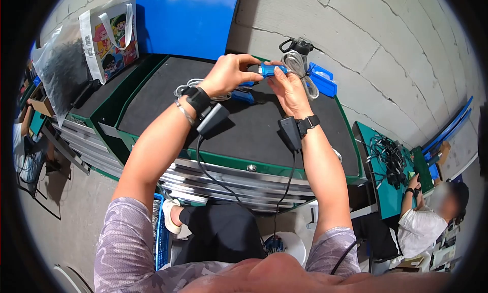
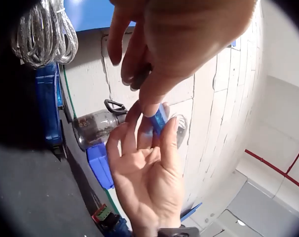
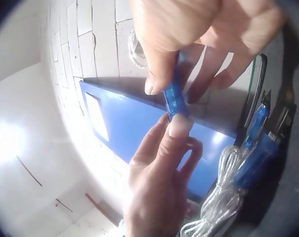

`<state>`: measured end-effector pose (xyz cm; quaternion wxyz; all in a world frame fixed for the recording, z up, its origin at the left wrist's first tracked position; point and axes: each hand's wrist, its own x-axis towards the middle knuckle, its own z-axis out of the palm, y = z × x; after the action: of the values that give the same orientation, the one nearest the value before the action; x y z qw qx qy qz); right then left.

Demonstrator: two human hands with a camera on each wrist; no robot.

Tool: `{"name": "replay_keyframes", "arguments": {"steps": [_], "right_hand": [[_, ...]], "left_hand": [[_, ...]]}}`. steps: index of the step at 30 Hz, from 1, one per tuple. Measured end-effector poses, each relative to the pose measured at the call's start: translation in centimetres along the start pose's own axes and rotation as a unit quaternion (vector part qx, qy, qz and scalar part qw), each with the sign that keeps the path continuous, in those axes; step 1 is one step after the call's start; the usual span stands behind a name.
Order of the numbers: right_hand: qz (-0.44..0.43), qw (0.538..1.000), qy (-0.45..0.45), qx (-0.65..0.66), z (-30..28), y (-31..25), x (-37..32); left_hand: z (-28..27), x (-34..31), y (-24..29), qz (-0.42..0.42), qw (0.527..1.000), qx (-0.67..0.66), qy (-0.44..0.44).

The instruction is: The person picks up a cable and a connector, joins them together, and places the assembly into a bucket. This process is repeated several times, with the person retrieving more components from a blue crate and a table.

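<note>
Between both hands, above the dark mat (image 1: pixel 168 99), is a translucent blue cable connector (image 1: pixel 273 70) with a pale metal end. My left hand (image 1: pixel 229 75) pinches its left end between thumb and fingertips. Thumb and fingers of my right hand (image 1: pixel 291 92) grip the blue housing from the other side. A coil of grey cable (image 1: pixel 296 64) hangs by the right hand. In the left wrist view, something small and dark (image 2: pixel 141 78) shows among the left fingers; I cannot tell what it is. On the mat lie other blue connectors (image 1: pixel 243 96) and a coiled clear-jacketed cable (image 3: pixel 221 197).
Behind the right hand stand a black-lidded bottle (image 1: pixel 303 46) and a small blue bin (image 1: pixel 323 79). A blue panel (image 1: pixel 183 21) rises at the back. To the left is a printed bag (image 1: pixel 109 38). At right, a person (image 1: pixel 424 227) works by a green table (image 1: pixel 394 194) with black cables.
</note>
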<state>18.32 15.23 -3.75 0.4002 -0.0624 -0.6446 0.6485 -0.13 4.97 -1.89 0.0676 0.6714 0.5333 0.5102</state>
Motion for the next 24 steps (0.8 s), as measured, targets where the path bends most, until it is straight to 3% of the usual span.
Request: {"name": "replay_keyframes", "arguments": {"steps": [4,6,8,10,12,17,19,20,22,24], "right_hand": [[0.017,0.999,-0.014,0.034,0.2,0.1,-0.1],[-0.007,1.0,-0.003,-0.026,-0.2,0.5,0.1],[-0.006,1.0,0.005,-0.015,0.3,0.5,0.0],[-0.007,1.0,0.017,-0.005,0.4,0.3,0.0],[0.024,0.998,0.004,0.05,0.1,0.1,0.0],[0.015,0.998,-0.016,0.061,-0.6,0.4,0.3],[0.01,0.998,-0.018,0.06,-0.7,0.3,0.3],[0.001,1.0,-0.002,0.013,-0.8,0.2,0.4],[-0.007,0.999,0.012,-0.036,-0.6,0.0,0.3],[0.002,0.998,0.048,0.029,-0.1,-0.5,0.0]], "left_hand": [[0.2,0.1,-0.4,-0.017,1.0,-0.005,0.011],[0.8,-0.1,0.2,-0.022,0.997,0.063,0.035],[0.7,-0.3,0.9,0.017,0.995,0.081,0.061],[0.1,-0.2,0.6,-0.019,0.997,0.068,0.023],[-0.4,0.4,-1.0,-0.021,0.996,-0.063,-0.056],[-0.1,0.3,-1.0,-0.02,0.988,-0.139,-0.064],[-0.4,0.1,-0.4,-0.029,0.999,-0.01,-0.018],[-0.4,0.2,-0.6,-0.029,0.999,-0.009,-0.018],[-0.4,0.4,-1.1,-0.039,0.982,0.11,0.149],[-0.5,0.5,-1.3,-0.059,0.983,0.083,0.156]]}}
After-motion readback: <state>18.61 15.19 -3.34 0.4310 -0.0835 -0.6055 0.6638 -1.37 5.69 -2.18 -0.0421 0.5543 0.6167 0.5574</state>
